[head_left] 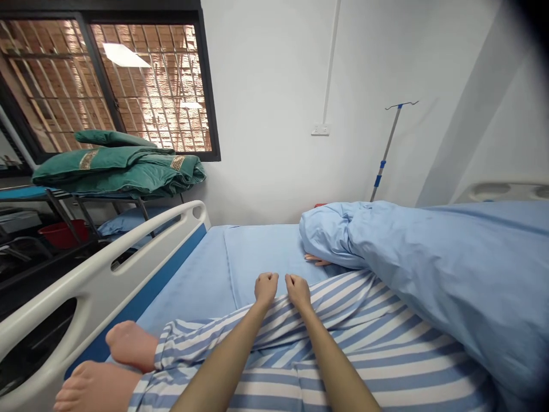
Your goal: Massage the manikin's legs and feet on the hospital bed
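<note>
My left hand (pixel 266 287) is closed in a fist above the far leg of the striped trousers (pixel 343 297). Close beside it, with a small gap between them, my right hand (pixel 297 289) is also a fist. Nothing shows in either hand; whether they touch the cloth I cannot tell. The blue-and-white trousers are on what looks like a patient manikin lying on a bed with a light blue sheet (pixel 257 246). Its bare feet (pixel 98 386) point left. A light blue quilt (pixel 433 252) covers its upper part, and fingers of its hand (pixel 316 260) stick out below the quilt.
A bed end board (pixel 132 240) in white and blue stands at the left. Beyond it, folded green quilts (pixel 124 166) lie on a rack near a barred window, with a red bucket (pixel 64 233) below. An IV pole (pixel 388 146) rises by the far wall.
</note>
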The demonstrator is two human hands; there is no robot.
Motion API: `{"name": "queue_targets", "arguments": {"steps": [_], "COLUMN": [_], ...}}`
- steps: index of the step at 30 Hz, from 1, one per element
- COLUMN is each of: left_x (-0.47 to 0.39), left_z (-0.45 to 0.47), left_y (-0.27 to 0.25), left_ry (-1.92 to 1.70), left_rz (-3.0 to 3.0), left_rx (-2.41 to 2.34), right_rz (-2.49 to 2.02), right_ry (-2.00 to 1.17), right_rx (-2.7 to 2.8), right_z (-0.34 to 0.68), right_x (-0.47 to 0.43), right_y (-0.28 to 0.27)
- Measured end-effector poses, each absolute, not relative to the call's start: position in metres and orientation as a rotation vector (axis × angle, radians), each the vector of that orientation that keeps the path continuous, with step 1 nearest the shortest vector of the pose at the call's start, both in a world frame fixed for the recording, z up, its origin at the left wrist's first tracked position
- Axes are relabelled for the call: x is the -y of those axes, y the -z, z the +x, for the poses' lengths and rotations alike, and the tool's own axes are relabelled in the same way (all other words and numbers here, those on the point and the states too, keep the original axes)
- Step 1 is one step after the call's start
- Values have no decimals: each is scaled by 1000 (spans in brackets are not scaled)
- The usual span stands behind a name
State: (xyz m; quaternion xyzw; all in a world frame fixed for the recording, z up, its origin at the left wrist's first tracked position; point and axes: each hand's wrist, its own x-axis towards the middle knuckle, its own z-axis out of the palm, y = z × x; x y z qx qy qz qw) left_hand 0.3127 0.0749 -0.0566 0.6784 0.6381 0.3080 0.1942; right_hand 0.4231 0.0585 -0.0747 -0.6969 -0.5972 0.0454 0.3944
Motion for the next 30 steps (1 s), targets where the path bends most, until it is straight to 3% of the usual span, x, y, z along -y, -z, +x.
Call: {"name": "queue_targets", "arguments": {"steps": [8, 22, 30], "left_x": [-56, -54, -56], "left_z": [334, 338, 339], "left_y": [87, 86, 91], "left_ry": [-737, -617, -657], "left_rz": [1990, 2079, 2132], "left_rx": [-1946, -2002, -1976], "right_rz": [-1748, -1691, -1829], "right_ry": [-106, -74, -7], "right_rx": [1515, 1665, 1588], "right_z": [426, 450, 459], "right_x": [-61, -62, -58], "right_y": [80, 58, 84]}}
